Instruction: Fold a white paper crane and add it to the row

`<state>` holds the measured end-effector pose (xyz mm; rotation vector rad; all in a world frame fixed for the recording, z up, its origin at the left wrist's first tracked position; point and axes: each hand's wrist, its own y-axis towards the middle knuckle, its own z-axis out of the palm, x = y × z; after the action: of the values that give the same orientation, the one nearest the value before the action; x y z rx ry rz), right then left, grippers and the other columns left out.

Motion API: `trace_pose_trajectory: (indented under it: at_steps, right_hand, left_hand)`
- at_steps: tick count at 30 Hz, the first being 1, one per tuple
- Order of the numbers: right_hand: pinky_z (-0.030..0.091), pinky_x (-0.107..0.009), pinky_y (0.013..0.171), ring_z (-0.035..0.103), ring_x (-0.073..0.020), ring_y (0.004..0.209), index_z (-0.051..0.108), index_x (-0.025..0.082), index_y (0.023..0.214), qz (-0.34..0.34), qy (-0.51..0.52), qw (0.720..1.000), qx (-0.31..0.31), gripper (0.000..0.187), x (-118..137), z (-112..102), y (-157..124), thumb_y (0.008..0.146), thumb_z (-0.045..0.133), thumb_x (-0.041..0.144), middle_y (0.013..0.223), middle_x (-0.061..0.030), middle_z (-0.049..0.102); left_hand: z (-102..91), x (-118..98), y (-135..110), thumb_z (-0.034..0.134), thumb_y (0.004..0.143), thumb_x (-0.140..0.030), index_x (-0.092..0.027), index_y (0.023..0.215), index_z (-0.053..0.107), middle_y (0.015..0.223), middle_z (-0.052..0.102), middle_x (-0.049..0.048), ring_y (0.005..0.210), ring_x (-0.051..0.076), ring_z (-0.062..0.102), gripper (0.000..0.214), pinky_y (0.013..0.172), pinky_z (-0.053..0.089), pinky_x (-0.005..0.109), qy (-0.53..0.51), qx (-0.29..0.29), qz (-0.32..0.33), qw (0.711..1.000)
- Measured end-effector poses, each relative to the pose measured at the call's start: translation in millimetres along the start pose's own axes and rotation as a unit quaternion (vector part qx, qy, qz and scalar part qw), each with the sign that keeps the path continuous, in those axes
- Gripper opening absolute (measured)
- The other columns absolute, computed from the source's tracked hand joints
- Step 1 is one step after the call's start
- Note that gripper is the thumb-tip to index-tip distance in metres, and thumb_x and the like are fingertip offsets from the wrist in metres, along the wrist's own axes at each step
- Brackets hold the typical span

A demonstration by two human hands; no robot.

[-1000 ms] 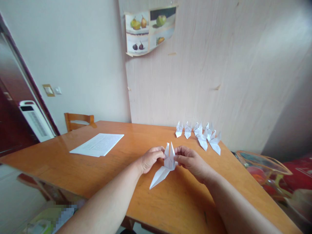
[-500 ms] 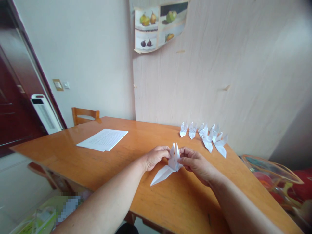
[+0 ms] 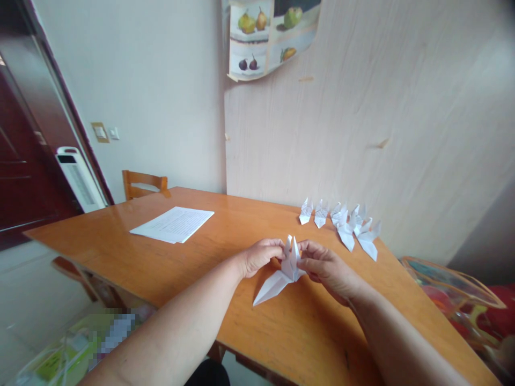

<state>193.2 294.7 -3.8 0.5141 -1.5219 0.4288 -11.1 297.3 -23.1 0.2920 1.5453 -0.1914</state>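
A white folded paper crane [image 3: 277, 285] is held between my two hands over the near part of the table. Two of its narrow points stand upright, and one broad wing reaches toward me on the left. My left hand [image 3: 261, 256] pinches the crane from the left, near the base of an upright point. From the right, my right hand [image 3: 325, 268] grips it with thumb and index finger. Part of the far wing is hidden behind the right fingers. Several finished-looking paper cranes [image 3: 345, 231] stand beyond my right hand.
A stack of printed paper sheets [image 3: 175, 224] lies on the wooden table [image 3: 181, 289] at the left. A wooden chair [image 3: 144, 183] stands behind the far left edge. Fruit pictures [image 3: 267, 40] hang on the wall. Bags and red items [image 3: 462, 305] sit off the right edge.
The whole view has shifted slightly, so things appear a little to the right. Both hands keep their hold on the crane, which looks nearly the same.
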Motion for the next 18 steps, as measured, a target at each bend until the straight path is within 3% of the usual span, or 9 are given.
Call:
trace_pose_trajectory:
  at_steps: [7, 12, 18]
  right_hand:
    - [0.035, -0.026, 0.063, 0.05, -0.0106, 0.066, 0.063, 0.02, 0.084, -0.02, 0.03, 0.998, 0.048, 0.018, 0, 1, 0, 0.075, 0.076, 0.028, 0.078, 0.0021, 0.063]
    - [0.041, -0.028, 0.073, 0.054, -0.0136, 0.076, 0.062, 0.019, 0.086, -0.052, 0.027, 0.994, 0.09, 0.015, -9, 0, 3, 0.078, 0.074, 0.024, 0.082, 0.0012, 0.063]
    - [0.043, -0.029, 0.075, 0.056, -0.0149, 0.077, 0.061, 0.021, 0.085, -0.078, 0.003, 0.993, 0.083, 0.014, -16, -3, 7, 0.08, 0.074, 0.024, 0.082, 0.0024, 0.062]
  left_hand:
    - [1.8, 1, -1, 0.062, 0.067, -0.023, -0.014, 0.077, 0.067, 0.077, 0.065, 0.0035, 0.075, 0.018, 0.058, 0.014, 0.078, 0.044, 0.032, -0.007, 0.008, -0.015, 1.0]
    - [2.8, 0, -2, 0.063, 0.065, -0.023, -0.015, 0.074, 0.066, 0.075, 0.064, 0.0024, 0.073, 0.017, 0.056, 0.013, 0.075, 0.043, 0.03, -0.006, 0.003, -0.022, 1.0]
    - [2.7, -1, -2, 0.065, 0.064, -0.023, -0.015, 0.073, 0.065, 0.072, 0.062, 0.0009, 0.071, 0.015, 0.055, 0.012, 0.073, 0.042, 0.028, -0.008, -0.005, -0.029, 1.0]
